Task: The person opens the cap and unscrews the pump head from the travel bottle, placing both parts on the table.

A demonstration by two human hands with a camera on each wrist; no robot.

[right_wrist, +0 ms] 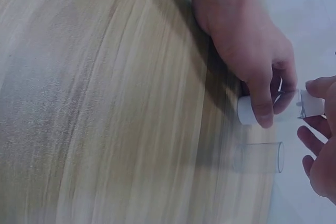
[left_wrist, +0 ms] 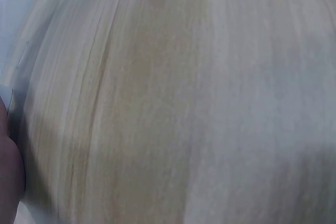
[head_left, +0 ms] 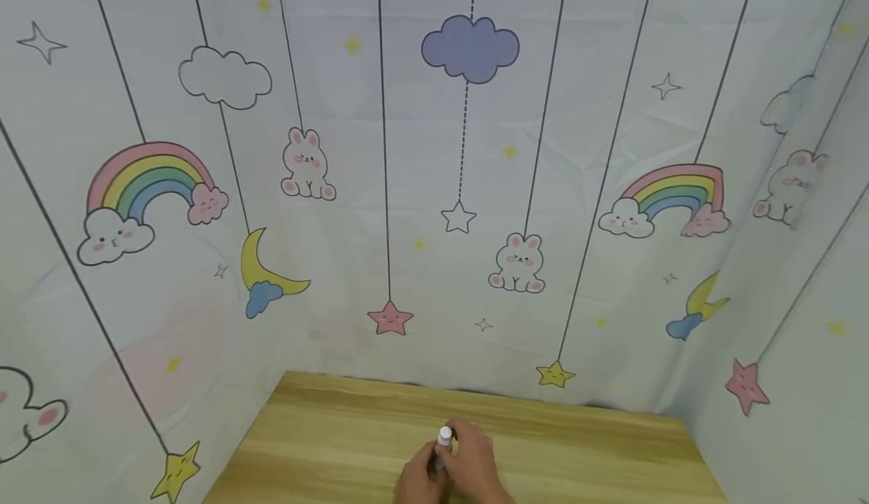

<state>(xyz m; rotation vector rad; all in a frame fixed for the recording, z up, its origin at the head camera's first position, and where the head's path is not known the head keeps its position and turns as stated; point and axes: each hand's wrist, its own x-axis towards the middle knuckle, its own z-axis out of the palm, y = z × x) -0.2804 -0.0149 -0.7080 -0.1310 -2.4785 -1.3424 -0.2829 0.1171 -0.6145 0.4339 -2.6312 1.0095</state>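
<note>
In the right wrist view, my left hand point(right_wrist: 249, 51) reaches in from the top and grips a white cylindrical body point(right_wrist: 247, 110) near the table with thumb and fingers. At the right edge my right hand point(right_wrist: 323, 129) pinches a white cap-like piece point(right_wrist: 313, 104) with a greyish, uneven rim. It lies in line with the white body; I cannot tell whether the two are joined. Beside them on the table is a clear cylinder point(right_wrist: 259, 158). In the head view, both hands are close together around the white-topped object point(head_left: 444, 435).
The wood-grain table point(head_left: 326, 428) is bordered at the back and sides by a white curtain-like backdrop point(head_left: 434, 134) printed with rainbows, clouds, rabbits and stars. The left wrist view shows mostly tabletop point(left_wrist: 157, 103), with part of a hand at its left edge.
</note>
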